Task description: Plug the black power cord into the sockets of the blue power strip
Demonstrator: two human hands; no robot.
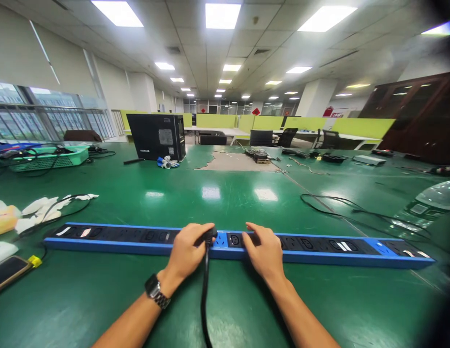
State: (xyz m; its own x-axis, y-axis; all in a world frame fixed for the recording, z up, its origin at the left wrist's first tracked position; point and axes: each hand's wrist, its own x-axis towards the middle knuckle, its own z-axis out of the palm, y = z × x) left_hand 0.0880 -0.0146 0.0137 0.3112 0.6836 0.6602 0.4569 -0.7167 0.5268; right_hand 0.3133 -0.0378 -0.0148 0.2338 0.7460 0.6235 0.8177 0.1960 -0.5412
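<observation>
The left grip [188, 249] and the right grip [264, 251] are both bare and of human shape, and the forearms [301, 309] are also bare as far as they show. On the left wrist [167, 282] is worn a watch [152, 286] with dark, squarish case. Its bracelet [161, 300] has shiny metal links, dark grey to silver.

A glossy green surface [167, 198] shows a ragged-edged, brownish patch [228, 162] toward its far middle. Across the near part lies a long blue-and-black power strip [228, 253]. At the left are a phone [10, 272], some crumpled white tissue [41, 208] and, farther back, a green basket [52, 162]. A black computer case [154, 136] stands beyond the strip, with a blue-and-white bundle [168, 163] just before it; a clear bottle [424, 208] is at the right.
</observation>
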